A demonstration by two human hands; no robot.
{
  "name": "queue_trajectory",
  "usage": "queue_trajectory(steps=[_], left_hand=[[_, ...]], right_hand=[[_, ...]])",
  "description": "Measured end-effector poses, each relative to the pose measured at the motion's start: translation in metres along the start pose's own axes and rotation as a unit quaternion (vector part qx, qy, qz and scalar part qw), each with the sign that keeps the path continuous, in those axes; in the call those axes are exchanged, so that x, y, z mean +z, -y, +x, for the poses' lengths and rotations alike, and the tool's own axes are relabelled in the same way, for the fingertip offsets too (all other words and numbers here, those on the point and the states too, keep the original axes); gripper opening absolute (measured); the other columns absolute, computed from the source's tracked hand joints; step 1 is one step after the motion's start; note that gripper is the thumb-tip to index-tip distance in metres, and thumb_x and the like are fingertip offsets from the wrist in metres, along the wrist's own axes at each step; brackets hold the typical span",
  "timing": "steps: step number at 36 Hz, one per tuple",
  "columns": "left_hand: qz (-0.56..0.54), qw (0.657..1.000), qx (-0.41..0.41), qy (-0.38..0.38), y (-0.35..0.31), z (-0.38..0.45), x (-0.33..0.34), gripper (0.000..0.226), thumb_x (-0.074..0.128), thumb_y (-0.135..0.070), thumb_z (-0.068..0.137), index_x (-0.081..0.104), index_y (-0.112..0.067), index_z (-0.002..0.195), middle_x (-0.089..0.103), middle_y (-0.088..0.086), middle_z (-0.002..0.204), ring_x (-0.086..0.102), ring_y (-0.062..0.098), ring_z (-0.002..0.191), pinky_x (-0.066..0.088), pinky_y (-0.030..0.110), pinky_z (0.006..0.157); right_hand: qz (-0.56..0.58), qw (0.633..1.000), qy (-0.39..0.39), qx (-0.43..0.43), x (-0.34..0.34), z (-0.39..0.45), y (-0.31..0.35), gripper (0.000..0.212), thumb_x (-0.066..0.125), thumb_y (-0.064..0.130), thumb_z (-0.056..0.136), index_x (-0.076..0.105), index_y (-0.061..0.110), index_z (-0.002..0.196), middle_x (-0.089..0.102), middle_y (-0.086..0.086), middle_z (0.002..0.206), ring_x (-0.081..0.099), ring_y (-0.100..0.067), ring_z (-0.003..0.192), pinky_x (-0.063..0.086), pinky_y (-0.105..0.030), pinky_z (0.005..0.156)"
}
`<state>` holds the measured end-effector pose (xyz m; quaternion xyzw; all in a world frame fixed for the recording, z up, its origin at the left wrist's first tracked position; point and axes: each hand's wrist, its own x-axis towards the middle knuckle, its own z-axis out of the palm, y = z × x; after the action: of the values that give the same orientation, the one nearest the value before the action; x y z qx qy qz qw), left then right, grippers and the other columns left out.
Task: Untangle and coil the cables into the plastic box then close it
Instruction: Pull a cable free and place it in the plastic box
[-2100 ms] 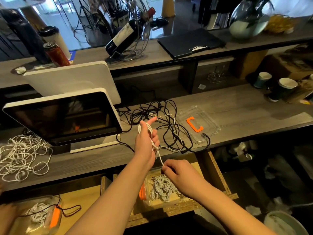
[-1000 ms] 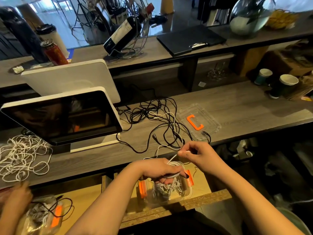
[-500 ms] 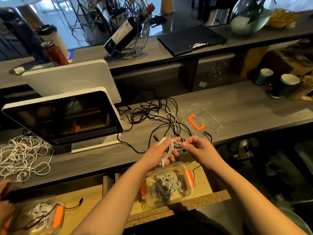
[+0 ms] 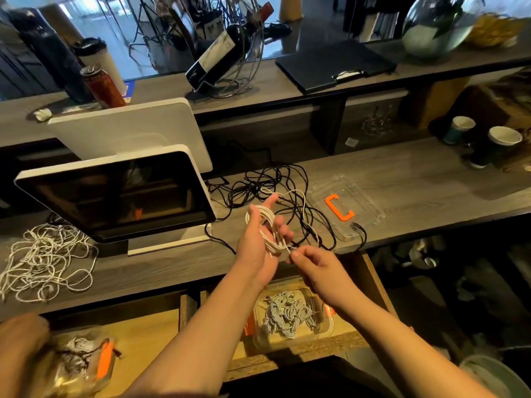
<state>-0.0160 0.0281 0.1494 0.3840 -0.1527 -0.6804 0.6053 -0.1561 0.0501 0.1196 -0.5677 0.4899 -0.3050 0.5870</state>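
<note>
Closest to me, down on the low shelf under the counter, sits the plastic box, open, orange clips on its sides, already holding a heap of pale coiled cables. Just above it both hands are at work. The left hand is held up with the thumb and fingers spread, and a white cable is looped round them in several turns, so the hand is basically a spool, not clenched. The right hand has its fingers curled and is pinching the loose run of that same cable right at the base of the coil. So I'd say we're mid-coil on this one: wrapping, not yet dropping. The tail of the white cable trails off across the counter and runs through the black cable tangle behind the hands, so the next move probably means feeding more slack round the left hand while teasing that tail free of the black stuff without dragging the whole mess along. Then the bundle goes down into the box. Further back the clear lid lies flat on the counter with an orange clip on it, well apart from the box, so closing is a long way off. There's also a separate white pile left of the monitor.
</note>
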Motion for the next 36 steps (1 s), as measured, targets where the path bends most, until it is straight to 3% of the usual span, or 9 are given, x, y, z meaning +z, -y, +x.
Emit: queue_trajectory(steps=[8,14,18,20,22,26,30,32,36], left_hand=[[0.126,0.988,0.062,-0.065,-0.004,0.011,-0.013,0.049,0.030,-0.054,0.105,0.063,-0.026,0.126,0.039,-0.005,0.069,0.030,0.006,0.056,0.025,0.020,0.048],[0.422,0.891,0.129,-0.103,0.002,0.012,-0.021,0.034,0.030,-0.050,0.106,0.064,-0.047,0.105,0.039,-0.004,0.071,0.035,0.007,0.056,0.033,0.021,0.050],[0.521,0.853,0.028,-0.001,0.004,0.014,-0.028,0.039,0.032,-0.055,0.104,0.069,-0.043,0.102,0.047,0.000,0.076,0.046,0.013,0.068,0.043,0.031,0.067],[0.568,0.820,-0.050,0.057,0.006,0.011,-0.030,0.043,0.032,-0.061,0.102,0.069,-0.039,0.103,0.058,-0.001,0.082,0.054,0.014,0.076,0.047,0.034,0.075],[0.561,0.813,-0.136,0.076,0.008,0.006,-0.028,0.046,0.033,-0.066,0.099,0.064,-0.033,0.109,0.061,-0.004,0.086,0.055,0.008,0.075,0.048,0.026,0.069],[0.395,0.860,-0.301,0.118,0.010,-0.004,-0.022,0.075,0.030,-0.079,0.091,0.058,-0.015,0.116,0.049,-0.001,0.065,0.037,0.007,0.055,0.030,0.013,0.045],[0.369,0.827,-0.366,0.216,0.016,-0.005,-0.023,0.096,0.026,-0.095,0.076,0.050,-0.008,0.108,0.045,-0.001,0.067,0.031,0.005,0.049,0.024,0.012,0.040],[0.359,0.815,-0.384,0.243,0.017,-0.005,-0.023,0.096,0.022,-0.096,0.071,0.057,-0.011,0.101,0.045,-0.001,0.068,0.032,0.004,0.048,0.024,0.012,0.040],[0.350,0.800,-0.374,0.313,0.010,-0.007,-0.025,0.095,0.029,-0.089,0.077,0.066,-0.019,0.129,0.046,-0.003,0.071,0.034,0.003,0.052,0.025,0.014,0.043]], right_hand=[[-0.097,0.990,0.100,0.025,0.009,-0.005,0.003,0.024,0.053,0.032,0.101,0.071,0.022,0.088,0.048,0.010,0.055,0.040,-0.006,0.052,0.033,-0.029,0.054],[-0.160,0.978,0.129,-0.026,0.003,-0.008,0.017,0.025,0.055,0.034,0.100,0.072,0.020,0.091,0.058,0.005,0.066,0.050,-0.006,0.063,0.042,-0.035,0.065],[-0.124,0.984,0.121,-0.047,-0.010,-0.008,0.032,0.020,0.056,0.025,0.100,0.068,0.017,0.086,0.059,0.006,0.070,0.051,-0.003,0.066,0.044,-0.032,0.068],[-0.118,0.986,0.103,-0.054,-0.019,-0.006,0.039,0.017,0.055,0.019,0.100,0.069,0.019,0.090,0.067,0.012,0.078,0.055,0.006,0.071,0.045,-0.018,0.069],[-0.112,0.988,0.094,-0.057,-0.029,-0.003,0.046,0.017,0.053,0.015,0.100,0.070,0.018,0.095,0.067,0.019,0.073,0.058,0.006,0.066,0.043,-0.012,0.062],[-0.131,0.987,0.079,-0.057,-0.047,0.003,0.051,0.015,0.057,0.016,0.098,0.072,0.012,0.096,0.072,-0.008,0.086,0.068,-0.020,0.080,0.055,-0.034,0.074],[-0.130,0.988,0.059,-0.066,-0.061,0.006,0.048,0.010,0.069,0.021,0.091,0.071,0.012,0.093,0.072,-0.012,0.090,0.068,-0.030,0.087,0.056,-0.047,0.086],[-0.112,0.990,0.045,-0.069,-0.067,0.007,0.046,0.014,0.073,0.021,0.087,0.070,0.008,0.092,0.069,-0.017,0.086,0.066,-0.030,0.078,0.055,-0.042,0.078],[-0.110,0.991,0.031,-0.065,-0.074,0.007,0.043,0.014,0.075,0.018,0.086,0.070,0.006,0.091,0.068,-0.014,0.080,0.060,-0.011,0.068,0.051,-0.025,0.067]])
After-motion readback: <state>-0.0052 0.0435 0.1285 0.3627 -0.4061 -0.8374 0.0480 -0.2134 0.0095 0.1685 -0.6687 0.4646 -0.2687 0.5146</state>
